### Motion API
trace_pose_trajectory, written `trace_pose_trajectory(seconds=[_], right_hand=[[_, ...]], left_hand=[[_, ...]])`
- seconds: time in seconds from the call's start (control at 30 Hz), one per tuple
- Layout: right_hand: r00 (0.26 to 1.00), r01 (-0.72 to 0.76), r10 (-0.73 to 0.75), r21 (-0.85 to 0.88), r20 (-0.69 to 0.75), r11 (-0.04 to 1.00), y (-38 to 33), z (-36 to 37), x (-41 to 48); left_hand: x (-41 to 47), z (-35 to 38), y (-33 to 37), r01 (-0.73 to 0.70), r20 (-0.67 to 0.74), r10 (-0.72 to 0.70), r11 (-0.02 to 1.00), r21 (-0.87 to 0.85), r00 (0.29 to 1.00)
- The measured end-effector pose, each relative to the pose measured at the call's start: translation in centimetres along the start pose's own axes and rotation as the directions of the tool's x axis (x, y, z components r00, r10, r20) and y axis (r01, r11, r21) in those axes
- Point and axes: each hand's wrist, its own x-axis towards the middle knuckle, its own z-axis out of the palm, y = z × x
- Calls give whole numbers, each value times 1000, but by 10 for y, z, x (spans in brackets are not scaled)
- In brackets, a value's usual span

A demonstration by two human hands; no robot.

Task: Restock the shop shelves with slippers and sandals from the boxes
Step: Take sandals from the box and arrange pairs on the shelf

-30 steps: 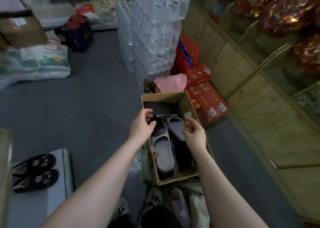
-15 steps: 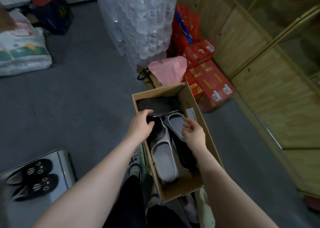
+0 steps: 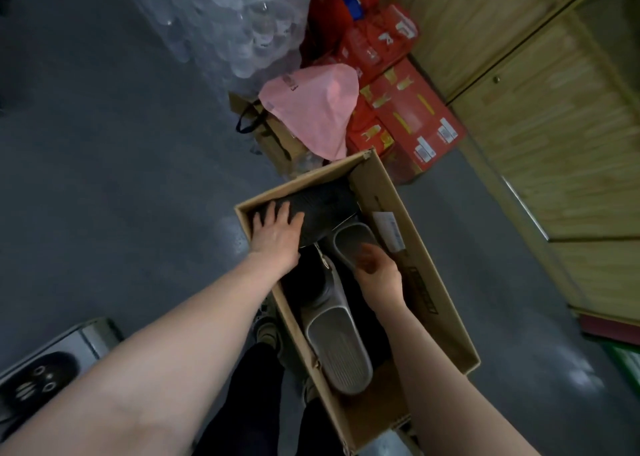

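Resting flat, left grip [image 3: 277, 234] presses black slipper [image 3: 325, 210] in box [image 3: 426, 282]; right grip [image 3: 377, 275] curls at grey slipper [image 3: 349, 241], hold unclear. Slippers likely light, flexible foam: grasp the strap.

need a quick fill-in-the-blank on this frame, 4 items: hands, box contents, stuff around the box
1. The left hand lies flat, fingers spread, on a ___ textured item.
2. The slippers in the cardboard box are ___ in colour.
3. The printed cartons on the floor beyond the box are ___.
4. The soft bag just past the box's far end is ___.

Missing words: black; grey; red; pink.
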Motion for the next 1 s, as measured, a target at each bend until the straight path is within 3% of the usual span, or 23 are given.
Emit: trace_pose_trajectory(seconds=[0.2,0.4,0.57,0.7,0.87,1.0], right_hand=[[997,-56,57,-18,48,998,3,12,9],[965,-78,123,-197,230,977,-1,39,11],[961,-29,133,-393,241,919,-8,49,13],[939,-165,232,-261,254,951,-8,39,12],[952,-170,175,-43,251,985,1,6,-8],[956,-123,131,-45,261,991,2,-19,-24]], left_hand=[[7,10,7,28,-93,-3,962,270,996],[2,12,7,-14,-163,68,950,313,984],[0,3,10,-15,-325,95,971,240,941],[-9,0,11,-7,-393,78,984,179,916],[-33,-11,17,41,-451,-5,997,69,892],[-57,-31,28,38,-508,-57,998,-47,859]])
